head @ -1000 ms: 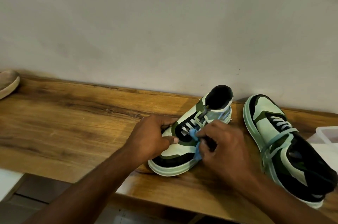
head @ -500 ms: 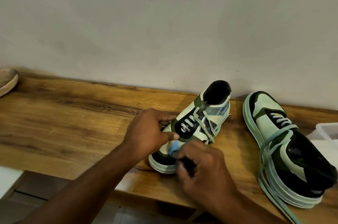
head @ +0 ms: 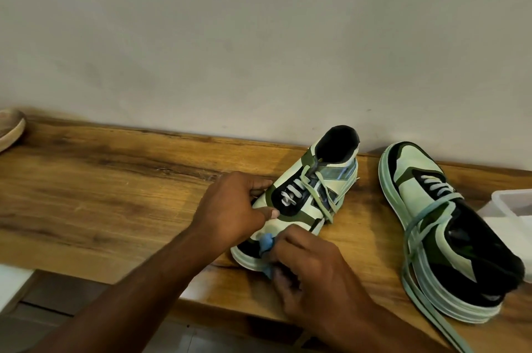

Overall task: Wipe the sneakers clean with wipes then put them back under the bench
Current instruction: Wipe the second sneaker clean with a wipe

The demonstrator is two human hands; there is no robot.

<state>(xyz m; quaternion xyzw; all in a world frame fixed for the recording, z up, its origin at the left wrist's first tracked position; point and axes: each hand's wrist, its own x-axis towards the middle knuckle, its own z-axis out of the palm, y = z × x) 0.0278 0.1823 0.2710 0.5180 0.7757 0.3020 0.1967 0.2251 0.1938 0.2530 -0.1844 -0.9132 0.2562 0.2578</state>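
On bench (head: 115, 194) — left hand (head: 230, 208) grips sneaker (head: 311, 197), right hand (head: 311, 272) pinches blue wipe (head: 266, 243) at toe, near front edge.

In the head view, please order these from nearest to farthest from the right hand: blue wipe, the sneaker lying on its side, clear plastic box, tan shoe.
1. Blue wipe, pinched in the right hand.
2. Green-and-black sneaker lying on its side, right.
3. Clear plastic box, far right.
4. Tan shoe, far left.

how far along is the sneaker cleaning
Done: nothing clearly finished. In hand: left hand steadies the sneaker while right hand rubs a blue wipe on its toe. Left: the second sneaker lies untouched on the bench; both must go underneath.
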